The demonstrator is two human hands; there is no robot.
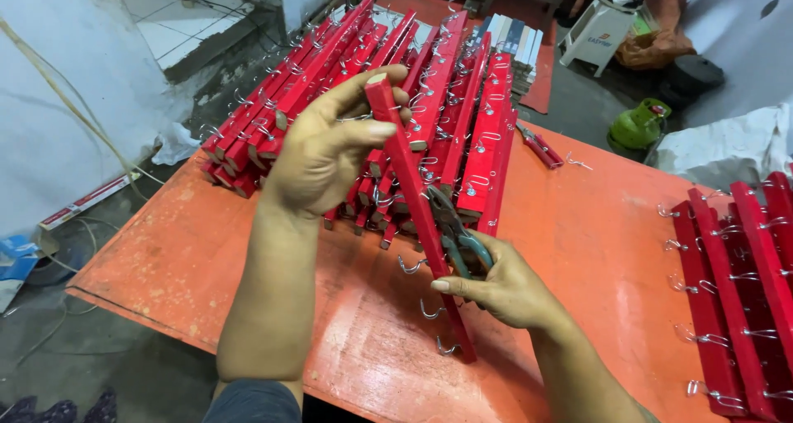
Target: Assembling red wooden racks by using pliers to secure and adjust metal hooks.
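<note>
In the head view, the left hand [326, 146] grips the top of a red wooden slat [417, 208] studded with metal hooks, standing it tilted on the orange table [578, 233] just before the big slat pile [388, 84]. The right hand [504, 291] is closed around green-handled pliers [454, 233] pressed against the slat's middle, nearer than the pile.

green gas cylinder [638, 125], white plastic stool [596, 33], spare red-handled pliers [541, 148]
</note>
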